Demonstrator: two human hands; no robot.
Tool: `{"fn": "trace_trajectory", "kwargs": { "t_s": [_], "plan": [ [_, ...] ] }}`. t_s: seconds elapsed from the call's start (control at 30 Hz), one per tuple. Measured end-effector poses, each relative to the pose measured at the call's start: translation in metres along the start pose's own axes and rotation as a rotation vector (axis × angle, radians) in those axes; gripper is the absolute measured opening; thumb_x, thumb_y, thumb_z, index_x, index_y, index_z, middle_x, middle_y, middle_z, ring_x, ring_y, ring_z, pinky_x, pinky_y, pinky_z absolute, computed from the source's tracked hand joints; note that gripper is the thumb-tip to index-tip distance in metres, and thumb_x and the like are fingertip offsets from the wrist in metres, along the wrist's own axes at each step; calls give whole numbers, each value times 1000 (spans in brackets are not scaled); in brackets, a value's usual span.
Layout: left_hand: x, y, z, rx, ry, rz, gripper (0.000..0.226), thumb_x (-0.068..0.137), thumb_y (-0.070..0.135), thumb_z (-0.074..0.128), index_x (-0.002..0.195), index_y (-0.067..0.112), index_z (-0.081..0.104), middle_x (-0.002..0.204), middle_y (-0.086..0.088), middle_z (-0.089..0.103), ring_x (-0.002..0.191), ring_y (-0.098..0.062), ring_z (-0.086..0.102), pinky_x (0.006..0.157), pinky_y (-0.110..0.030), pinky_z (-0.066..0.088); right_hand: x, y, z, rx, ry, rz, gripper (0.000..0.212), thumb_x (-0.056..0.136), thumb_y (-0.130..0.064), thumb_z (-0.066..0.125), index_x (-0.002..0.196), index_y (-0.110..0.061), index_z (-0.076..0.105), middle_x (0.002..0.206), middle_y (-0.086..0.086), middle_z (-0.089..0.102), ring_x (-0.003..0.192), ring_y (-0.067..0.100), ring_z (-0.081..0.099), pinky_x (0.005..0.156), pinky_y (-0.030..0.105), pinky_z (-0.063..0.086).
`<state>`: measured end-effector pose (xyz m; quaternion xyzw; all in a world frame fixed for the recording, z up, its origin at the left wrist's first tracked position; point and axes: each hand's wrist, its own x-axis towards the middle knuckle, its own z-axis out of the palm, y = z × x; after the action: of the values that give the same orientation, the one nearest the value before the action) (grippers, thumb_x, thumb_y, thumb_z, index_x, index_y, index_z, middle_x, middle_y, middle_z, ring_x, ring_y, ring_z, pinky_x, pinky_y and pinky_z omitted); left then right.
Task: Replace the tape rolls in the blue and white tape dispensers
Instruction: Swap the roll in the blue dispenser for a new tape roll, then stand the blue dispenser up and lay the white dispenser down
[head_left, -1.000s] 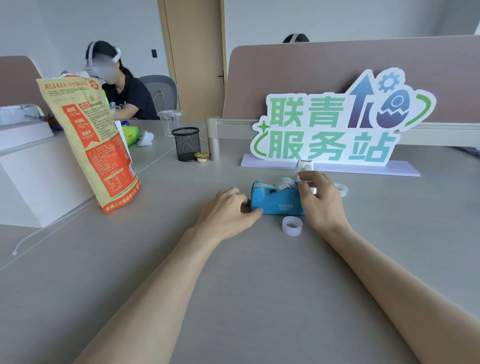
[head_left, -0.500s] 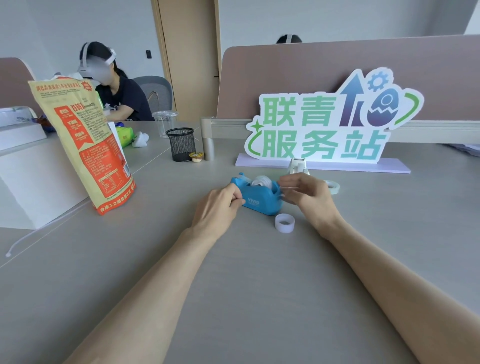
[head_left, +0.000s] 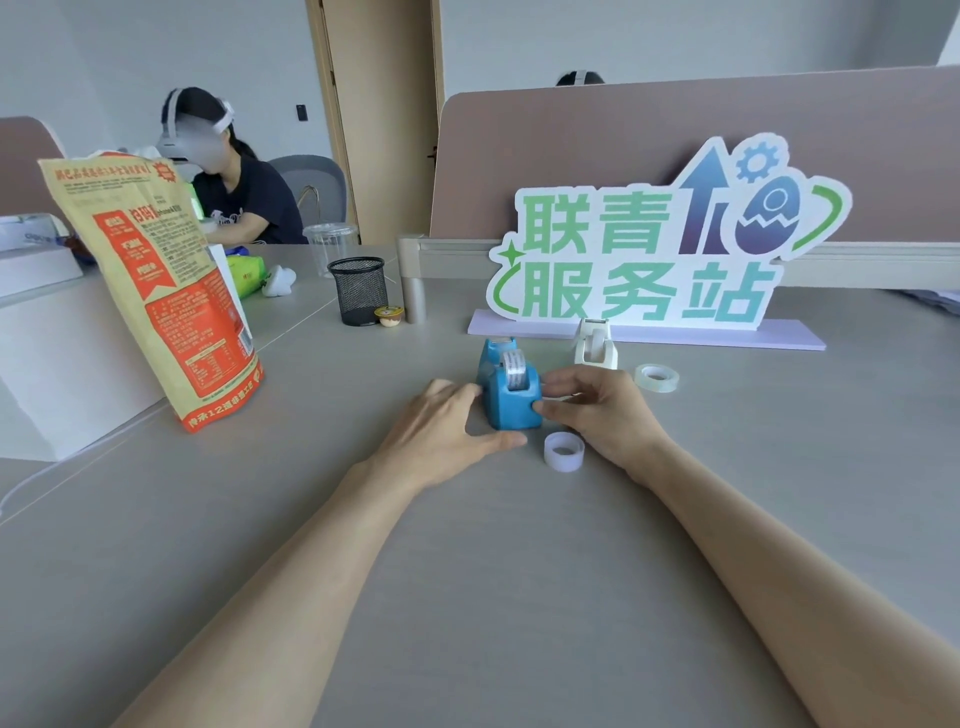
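Note:
The blue tape dispenser (head_left: 506, 397) stands on the grey desk, its end toward me, with a clear tape roll (head_left: 514, 368) seated in it. My left hand (head_left: 447, 428) touches its left side with fingers spread. My right hand (head_left: 597, 410) grips its right side between thumb and fingers. A small white tape core (head_left: 563, 451) lies just in front of my right hand. The white tape dispenser (head_left: 596, 345) stands behind, with a loose clear tape roll (head_left: 656, 377) to its right.
A standing sign (head_left: 660, 249) on a lilac base runs behind the dispensers. An orange snack bag (head_left: 156, 280) stands at the left, a black mesh pen cup (head_left: 358, 297) and a small jelly cup (head_left: 389, 315) farther back. A person sits at the far left.
The blue dispenser has been turned from side-on to end-on toward me. My right hand moved from its top to its right side; my left hand stays at its left.

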<state>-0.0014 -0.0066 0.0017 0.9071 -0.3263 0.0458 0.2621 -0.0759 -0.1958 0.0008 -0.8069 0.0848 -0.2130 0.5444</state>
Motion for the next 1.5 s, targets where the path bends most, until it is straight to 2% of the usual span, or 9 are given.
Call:
{"fn": "trace_trajectory", "kwargs": {
  "t_s": [0.1, 0.37, 0.6, 0.9, 1.07, 1.17, 1.23, 1.37, 1.5],
  "plan": [
    [4, -2, 3, 0, 13, 1, 69, 71, 73, 58, 122, 27, 53, 127, 0, 52, 125, -14, 44, 96, -31, 41, -1, 0, -4, 48, -24, 9, 25, 79, -8, 76, 103, -11, 72, 104, 5, 74, 98, 19, 70, 89, 29, 56],
    [28, -5, 10, -15, -4, -64, 70, 62, 80, 48, 105, 25, 59, 108, -3, 64, 104, -24, 59, 85, -41, 51, -3, -6, -2, 68, -67, 16, 20, 87, -12, 68, 106, -14, 73, 105, -6, 74, 95, 3, 67, 84, 14, 51],
    [59, 3, 16, 112, -20, -96, 57, 84, 66, 48, 110, 15, 56, 119, -11, 61, 116, -31, 52, 82, -37, 35, 0, -2, -3, 27, 78, 31, 24, 84, -11, 69, 108, -14, 71, 104, -5, 70, 101, 9, 64, 90, 20, 49],
    [87, 10, 27, 187, -24, -136, 62, 84, 71, 41, 115, 19, 55, 128, -8, 59, 124, -27, 47, 92, -38, 33, 9, 3, -6, 56, 143, 86, 26, 79, -10, 70, 103, -20, 70, 103, -3, 70, 104, 13, 65, 97, 35, 52],
    [64, 9, 26, 56, 60, -44, 50, 90, 46, 53, 126, 13, 43, 137, -12, 48, 130, -30, 37, 97, -39, 38, 6, 0, -6, 60, 152, 89, 24, 80, -9, 68, 99, -24, 69, 103, -5, 69, 104, 12, 64, 98, 32, 51],
    [41, 9, 23, -127, 212, 134, 29, 91, 29, 54, 116, 16, 49, 118, -3, 56, 118, -24, 46, 98, -40, 41, 4, -4, -5, 45, 142, 95, 27, 80, -8, 70, 103, -20, 69, 105, -1, 68, 106, 13, 64, 97, 30, 51],
    [24, 16, 18, -218, 165, 191, 14, 91, 33, 52, 101, 22, 52, 101, 7, 60, 107, -15, 53, 93, -39, 45, 2, -5, -5, 18, 136, 89, 29, 79, -7, 70, 106, -19, 68, 106, 0, 68, 106, 14, 63, 98, 30, 50],
    [-6, 33, 14, -285, -59, 184, 41, 78, 62, 58, 108, 35, 52, 106, 17, 57, 109, -5, 50, 93, -30, 42, -1, -8, -4, -70, 134, 61, 30, 79, -4, 68, 107, -15, 69, 104, 1, 68, 105, 17, 64, 97, 34, 51],
    [-9, 35, 15, -183, -100, 268, 49, 67, 64, 66, 109, 40, 54, 103, 17, 56, 107, -4, 50, 95, -33, 44, -5, -10, -2, -169, 122, 33, 32, 77, -1, 67, 106, -13, 70, 102, 1, 68, 101, 17, 65, 94, 32, 52]
  ]
}}
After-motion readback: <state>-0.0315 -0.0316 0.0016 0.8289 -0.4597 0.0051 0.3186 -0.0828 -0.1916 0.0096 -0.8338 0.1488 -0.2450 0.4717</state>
